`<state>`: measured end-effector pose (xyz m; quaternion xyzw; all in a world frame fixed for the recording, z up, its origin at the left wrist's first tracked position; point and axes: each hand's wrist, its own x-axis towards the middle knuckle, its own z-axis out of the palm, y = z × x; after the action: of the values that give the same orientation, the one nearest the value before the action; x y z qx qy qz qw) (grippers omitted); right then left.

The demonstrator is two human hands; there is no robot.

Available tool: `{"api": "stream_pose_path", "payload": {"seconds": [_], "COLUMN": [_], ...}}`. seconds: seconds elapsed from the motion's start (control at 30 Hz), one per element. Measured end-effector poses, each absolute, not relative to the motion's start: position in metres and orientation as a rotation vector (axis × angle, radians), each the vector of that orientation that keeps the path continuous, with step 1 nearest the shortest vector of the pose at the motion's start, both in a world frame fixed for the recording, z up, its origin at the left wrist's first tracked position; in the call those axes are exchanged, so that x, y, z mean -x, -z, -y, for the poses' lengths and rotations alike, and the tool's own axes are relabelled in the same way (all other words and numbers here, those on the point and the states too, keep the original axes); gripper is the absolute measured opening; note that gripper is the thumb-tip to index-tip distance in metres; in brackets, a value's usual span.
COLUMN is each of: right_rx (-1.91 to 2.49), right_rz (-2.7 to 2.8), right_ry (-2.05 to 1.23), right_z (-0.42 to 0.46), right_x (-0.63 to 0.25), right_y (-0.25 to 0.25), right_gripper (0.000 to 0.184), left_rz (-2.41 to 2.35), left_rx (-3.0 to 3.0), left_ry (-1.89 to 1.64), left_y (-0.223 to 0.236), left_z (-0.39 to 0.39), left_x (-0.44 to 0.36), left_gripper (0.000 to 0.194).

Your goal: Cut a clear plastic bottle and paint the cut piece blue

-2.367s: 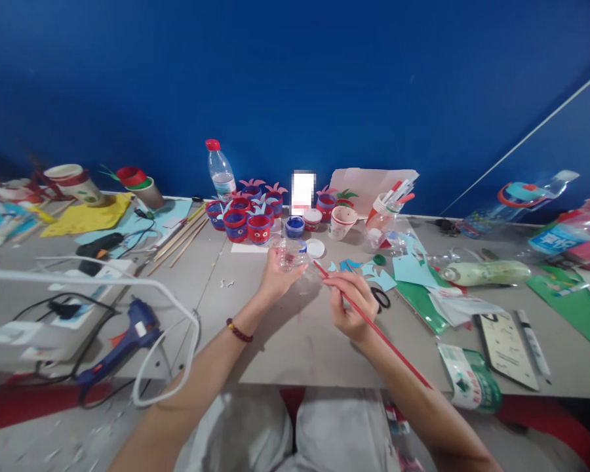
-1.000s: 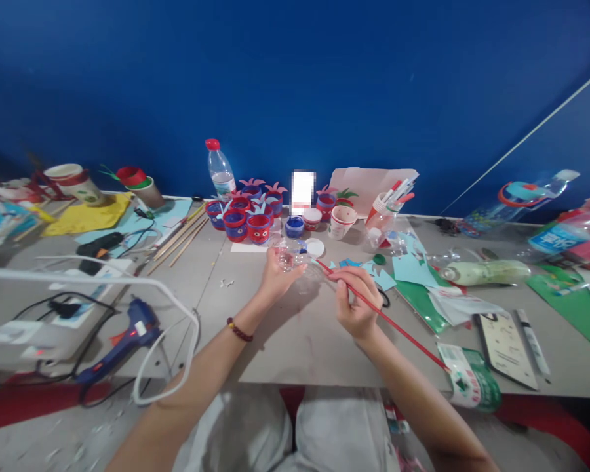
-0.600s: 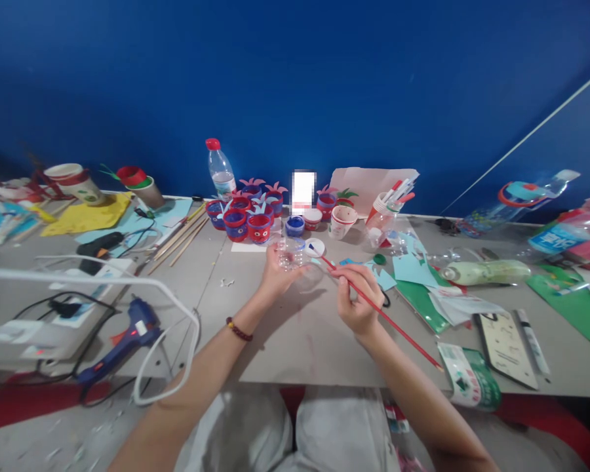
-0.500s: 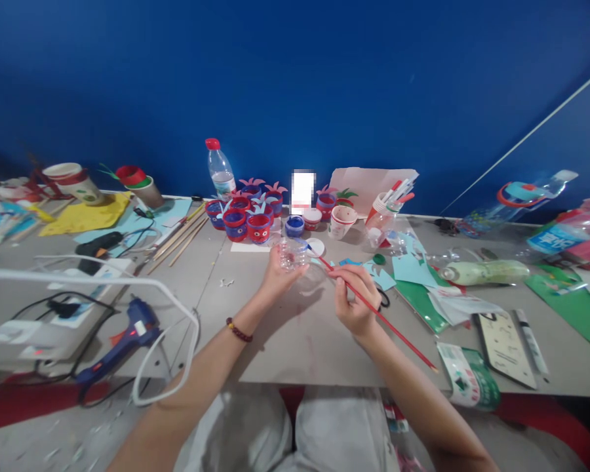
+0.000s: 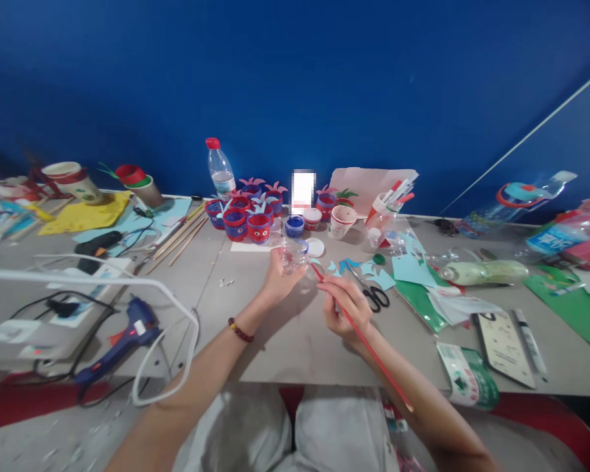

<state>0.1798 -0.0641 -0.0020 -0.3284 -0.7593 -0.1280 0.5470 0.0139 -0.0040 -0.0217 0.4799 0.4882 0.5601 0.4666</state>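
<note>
My left hand is closed around a small clear plastic cup with a blue-painted rim, held just above the grey table. My right hand pinches a long red-handled paintbrush, its tip touching the cup's near right side. A wrist bead bracelet sits on my left arm. Behind the cup stand an open blue paint pot and a white lid.
Several red-and-blue painted cups cluster at the back beside a water bottle. Black scissors and light-blue paper cut-outs lie to the right. A blue glue gun and white cable lie at the left.
My right hand drew back toward me and swung the brush handle down; the tip dropped from the cup's rim to its lower right side. The scissors came into sight.
</note>
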Motion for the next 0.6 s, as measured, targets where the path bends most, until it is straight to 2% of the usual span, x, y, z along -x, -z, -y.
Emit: {"api": "stream_pose_path", "payload": {"seconds": [0.37, 0.6], "right_rx": [0.653, 0.713], "right_rz": [1.881, 1.783], "right_ry": [0.301, 0.248], "right_z": [0.072, 0.066], "right_x": [-0.167, -0.171], "right_y": [-0.008, -0.003], "right_gripper": [0.029, 0.032], "left_rz": [-1.146, -1.164], "left_rx": [-1.264, -1.135], "left_ry": [-1.345, -1.39], "left_y": [0.037, 0.024], "left_z": [0.003, 0.004], "left_x": [-0.017, -0.017], "left_gripper": [0.054, 0.051]}}
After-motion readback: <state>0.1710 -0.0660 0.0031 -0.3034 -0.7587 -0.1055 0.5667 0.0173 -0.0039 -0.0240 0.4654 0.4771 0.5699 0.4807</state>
